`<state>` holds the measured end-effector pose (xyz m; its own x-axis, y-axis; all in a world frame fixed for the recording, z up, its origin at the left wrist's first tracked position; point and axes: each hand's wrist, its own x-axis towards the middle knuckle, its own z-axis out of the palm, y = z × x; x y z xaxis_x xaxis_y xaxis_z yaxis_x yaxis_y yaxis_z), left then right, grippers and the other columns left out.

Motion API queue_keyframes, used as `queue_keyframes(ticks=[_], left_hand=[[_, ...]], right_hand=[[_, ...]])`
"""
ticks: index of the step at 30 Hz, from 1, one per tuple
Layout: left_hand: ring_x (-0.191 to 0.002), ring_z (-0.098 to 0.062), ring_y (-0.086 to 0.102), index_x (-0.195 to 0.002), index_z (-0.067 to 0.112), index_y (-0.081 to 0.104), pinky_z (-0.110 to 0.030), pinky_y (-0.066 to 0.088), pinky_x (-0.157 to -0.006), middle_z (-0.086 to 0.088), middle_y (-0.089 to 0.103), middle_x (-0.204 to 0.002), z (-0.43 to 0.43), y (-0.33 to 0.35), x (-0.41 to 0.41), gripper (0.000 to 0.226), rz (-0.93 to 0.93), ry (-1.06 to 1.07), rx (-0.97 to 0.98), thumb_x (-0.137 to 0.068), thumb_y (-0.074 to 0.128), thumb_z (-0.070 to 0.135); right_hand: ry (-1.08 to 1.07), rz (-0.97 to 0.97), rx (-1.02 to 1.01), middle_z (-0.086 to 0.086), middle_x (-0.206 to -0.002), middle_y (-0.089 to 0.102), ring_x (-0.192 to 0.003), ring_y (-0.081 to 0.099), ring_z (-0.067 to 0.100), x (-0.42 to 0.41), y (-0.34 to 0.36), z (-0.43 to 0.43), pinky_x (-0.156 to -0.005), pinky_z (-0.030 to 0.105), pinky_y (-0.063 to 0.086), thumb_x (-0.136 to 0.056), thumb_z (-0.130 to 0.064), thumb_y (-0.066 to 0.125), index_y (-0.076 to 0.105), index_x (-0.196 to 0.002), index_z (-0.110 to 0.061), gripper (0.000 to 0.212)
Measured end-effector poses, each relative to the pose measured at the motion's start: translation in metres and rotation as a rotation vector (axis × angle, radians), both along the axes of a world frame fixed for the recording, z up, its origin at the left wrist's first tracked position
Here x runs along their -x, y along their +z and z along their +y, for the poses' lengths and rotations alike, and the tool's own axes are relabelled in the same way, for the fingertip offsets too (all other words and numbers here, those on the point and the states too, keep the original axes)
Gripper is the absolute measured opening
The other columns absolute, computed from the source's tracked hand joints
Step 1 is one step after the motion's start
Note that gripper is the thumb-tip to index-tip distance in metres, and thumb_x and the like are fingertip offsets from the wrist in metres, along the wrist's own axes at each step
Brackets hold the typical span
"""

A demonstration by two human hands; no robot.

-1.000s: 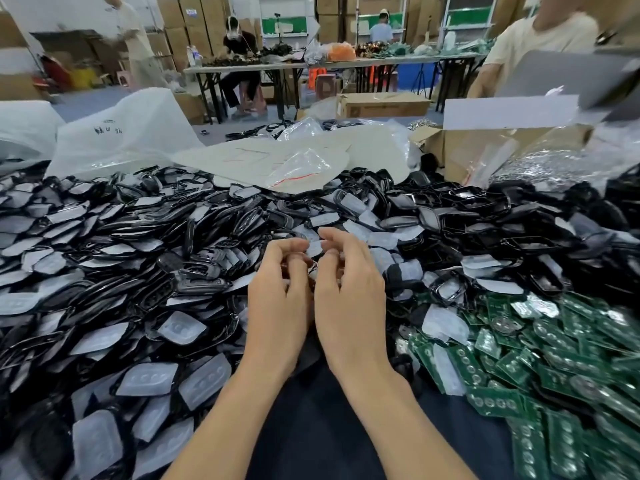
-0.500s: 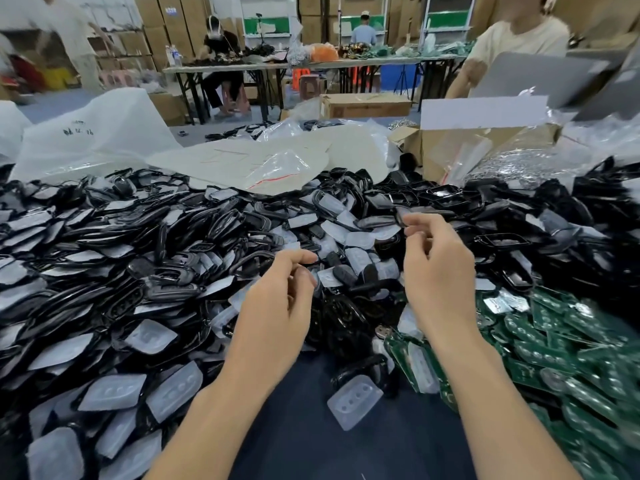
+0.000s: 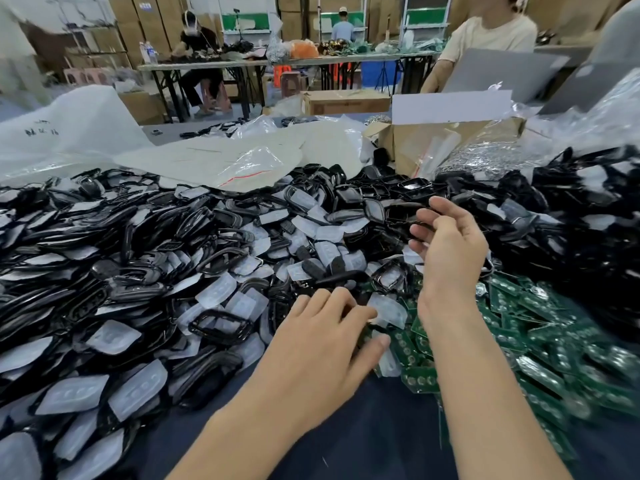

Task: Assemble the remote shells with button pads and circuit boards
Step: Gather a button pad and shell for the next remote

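Left hand (image 3: 322,344) pinches a translucent button pad (image 3: 388,308) near green circuit boards (image 3: 540,348); right hand (image 3: 450,251) hovers half-open, empty, above black shells (image 3: 156,244).

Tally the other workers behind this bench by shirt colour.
Worker in black top, seated: 1
Worker in blue shirt, back turned: 1
Worker in cream T-shirt, at right: 1
Total: 3. I cannot identify the pale blur at the left edge.
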<state>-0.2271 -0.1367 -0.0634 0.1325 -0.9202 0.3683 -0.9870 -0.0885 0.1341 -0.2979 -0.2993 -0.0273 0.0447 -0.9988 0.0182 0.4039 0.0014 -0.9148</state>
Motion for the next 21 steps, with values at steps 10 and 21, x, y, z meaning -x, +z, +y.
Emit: queue_keyframes(ticks=[10, 21], left_hand=[[-0.109, -0.017, 0.04, -0.125, 0.03, 0.054, -0.033, 0.037, -0.095, 0.008, 0.047, -0.111, -0.024, 0.009, 0.003, 0.052, -0.079, -0.138, -0.281, -0.094, 0.035, 0.066], [-0.105, -0.017, 0.037, -0.139, 0.034, 0.052, -0.036, 0.034, -0.101, 0.008, 0.044, -0.106, -0.03, -0.001, 0.008, 0.073, -0.044, -0.182, -0.242, -0.089, 0.025, 0.081]], right_hand=[[-0.031, 0.023, 0.031, -0.005, -0.084, 0.069, -0.065, 0.061, 0.004, 0.003, -0.002, -0.002, -0.055, 0.016, 0.048, -0.1, -0.002, 0.042, 0.066, -0.096, -0.023, 0.032], [-0.023, 0.017, 0.006, -0.004, -0.084, 0.069, -0.062, 0.062, 0.002, 0.0, -0.005, -0.004, -0.055, 0.016, 0.049, -0.1, -0.001, 0.044, 0.067, -0.096, -0.021, 0.03]])
